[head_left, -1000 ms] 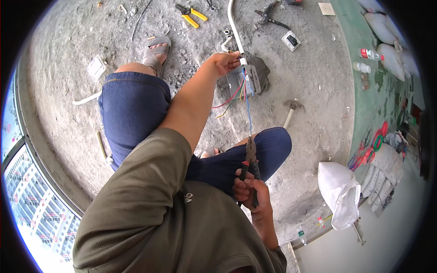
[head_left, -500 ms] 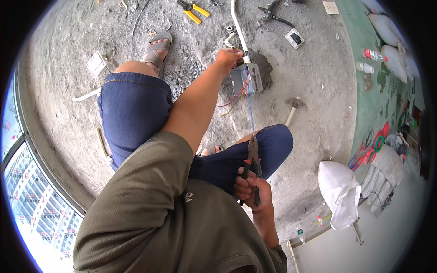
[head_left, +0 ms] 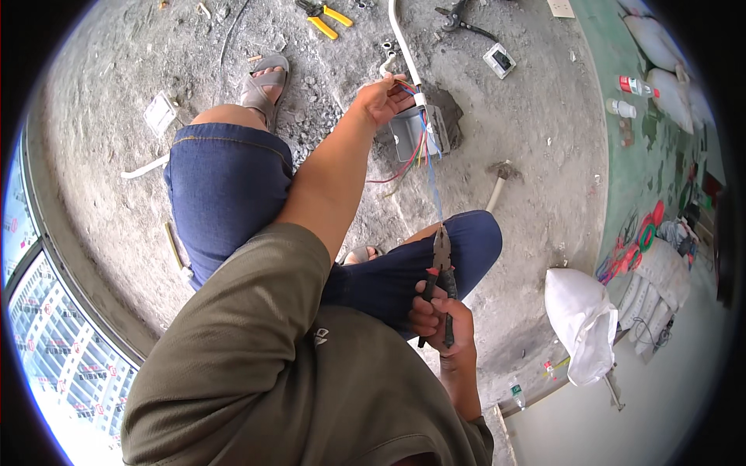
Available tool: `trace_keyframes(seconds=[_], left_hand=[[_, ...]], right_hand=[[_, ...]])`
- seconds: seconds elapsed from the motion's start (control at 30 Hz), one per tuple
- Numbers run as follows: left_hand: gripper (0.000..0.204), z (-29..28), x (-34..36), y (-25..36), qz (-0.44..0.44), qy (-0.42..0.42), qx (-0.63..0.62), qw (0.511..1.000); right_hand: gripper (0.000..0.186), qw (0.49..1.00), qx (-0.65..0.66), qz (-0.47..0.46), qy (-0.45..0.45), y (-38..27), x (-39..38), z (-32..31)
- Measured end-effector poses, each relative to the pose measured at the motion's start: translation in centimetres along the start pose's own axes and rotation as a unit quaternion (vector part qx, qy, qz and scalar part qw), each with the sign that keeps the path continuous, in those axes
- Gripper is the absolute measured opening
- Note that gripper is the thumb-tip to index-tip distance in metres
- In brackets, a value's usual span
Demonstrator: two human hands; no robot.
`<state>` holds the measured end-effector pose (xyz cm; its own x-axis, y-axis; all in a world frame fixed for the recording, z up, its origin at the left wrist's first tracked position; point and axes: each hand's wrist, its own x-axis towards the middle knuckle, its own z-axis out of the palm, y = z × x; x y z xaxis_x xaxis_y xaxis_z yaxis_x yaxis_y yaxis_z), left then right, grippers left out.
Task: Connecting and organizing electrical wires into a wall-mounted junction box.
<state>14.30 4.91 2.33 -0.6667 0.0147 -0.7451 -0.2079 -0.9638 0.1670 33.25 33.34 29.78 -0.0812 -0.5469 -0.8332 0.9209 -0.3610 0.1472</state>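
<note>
1. The right hand (head_left: 445, 322) is closed around the dark handles of the pliers (head_left: 442, 252), whose nose points to twelve o'clock. The blue wire (head_left: 434, 182) meets the nose tip and seems gripped there, though that contact is too small to be sure.
2. The blue wire runs up from the pliers into the grey box (head_left: 406, 133), which lies just short of twelve o'clock from the nose tip. The red wire (head_left: 396, 175) trails loose from the box toward seven o'clock.
3. The left hand (head_left: 378, 101) is between ten and eleven o'clock of the box, fingers partly curled beside coloured wires below the white conduit (head_left: 404, 46). Whether it pinches any wire cannot be told.
4. Compared with half a second ago, the pliers have moved toward three o'clock, and the left hand's fingers look more spread.
5. The blue wire now slants more and looks blurred, which suggests motion; the person's work on it probably involves a changed angle of pull rather than a release.
6. Around the box, the hammer (head_left: 496, 190) lies at four o'clock, the yellow-handled tool (head_left: 322, 17) at eleven and the black-handled cutters (head_left: 462, 19) near one.
</note>
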Motion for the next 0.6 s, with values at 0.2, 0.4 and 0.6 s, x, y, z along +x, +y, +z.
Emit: trace_keyframes(seconds=[0.2,0.4,0.6], left_hand=[[0.033,0.1,0.2,-0.8,0.012,-0.015,-0.011,1.000],[0.035,-0.1,2.1,-0.5,0.027,0.034,-0.035,0.998],[0.035,0.1,2.9,0.2,0.007,0.085,-0.060,0.995]], right_hand=[[0.040,0.999,0.029,0.011,-0.035,-0.1,-0.2,-0.4],[0.041,0.999,0.019,0.030,-0.040,0.2,-0.1,-0.5],[0.041,0.999,0.015,0.033,-0.040,0.0,-0.2,-0.5]])
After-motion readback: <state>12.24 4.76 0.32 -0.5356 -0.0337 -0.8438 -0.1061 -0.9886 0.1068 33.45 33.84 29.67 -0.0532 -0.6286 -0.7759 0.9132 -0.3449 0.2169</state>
